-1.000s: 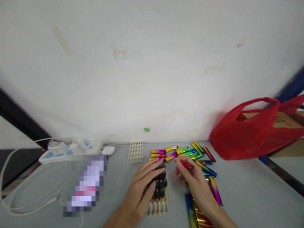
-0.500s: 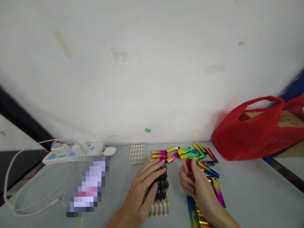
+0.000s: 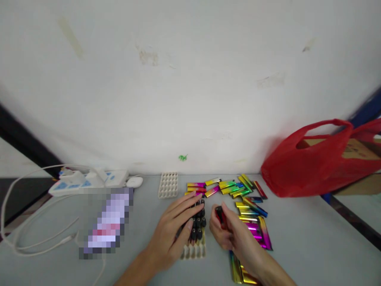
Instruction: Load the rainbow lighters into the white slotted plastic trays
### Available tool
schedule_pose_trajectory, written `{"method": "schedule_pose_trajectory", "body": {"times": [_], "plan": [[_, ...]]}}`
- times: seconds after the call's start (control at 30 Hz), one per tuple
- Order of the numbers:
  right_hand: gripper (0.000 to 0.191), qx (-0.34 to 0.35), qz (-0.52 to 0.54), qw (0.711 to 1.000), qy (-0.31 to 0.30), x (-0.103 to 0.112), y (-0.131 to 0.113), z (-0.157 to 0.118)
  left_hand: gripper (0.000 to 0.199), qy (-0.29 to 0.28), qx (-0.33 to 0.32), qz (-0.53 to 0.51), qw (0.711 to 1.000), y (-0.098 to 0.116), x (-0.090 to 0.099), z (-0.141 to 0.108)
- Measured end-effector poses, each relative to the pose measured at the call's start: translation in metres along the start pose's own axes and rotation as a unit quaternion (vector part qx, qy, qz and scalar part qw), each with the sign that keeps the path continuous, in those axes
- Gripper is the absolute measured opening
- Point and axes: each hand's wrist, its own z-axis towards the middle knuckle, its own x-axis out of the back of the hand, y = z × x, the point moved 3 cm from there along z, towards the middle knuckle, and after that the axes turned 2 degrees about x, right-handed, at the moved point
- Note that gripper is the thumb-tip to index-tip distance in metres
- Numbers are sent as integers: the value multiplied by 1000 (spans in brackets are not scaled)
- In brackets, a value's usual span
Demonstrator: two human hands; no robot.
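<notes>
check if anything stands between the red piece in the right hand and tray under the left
Besides the right hand around it, nothing visible stands between the red piece and the near row of the tray; beyond, the left hand and black-topped pieces mostly cover it.

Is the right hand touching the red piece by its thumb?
Touching: the head view shows the right hand curled around the red piece.

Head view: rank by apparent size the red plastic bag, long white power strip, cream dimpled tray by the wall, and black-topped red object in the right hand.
1. Red plastic bag
2. Long white power strip
3. Cream dimpled tray
Unranked: black-topped red object, partly hidden by right hand.
</notes>
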Motion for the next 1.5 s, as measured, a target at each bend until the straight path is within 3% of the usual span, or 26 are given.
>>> {"method": "schedule_pose_trajectory", "body": {"times": [0.2,0.67,1.5], "plan": [[70,-56,51,997,3,-4,2,0,51,-5,2,12,1000,1,2,0],[65,-62,37,995,70,-4,8,7,53,-11,-12,41,999,1,4,3],[58,-71,8,995,66,-9,15,3,51,-14,-10,34,999,4,6,4]]}}
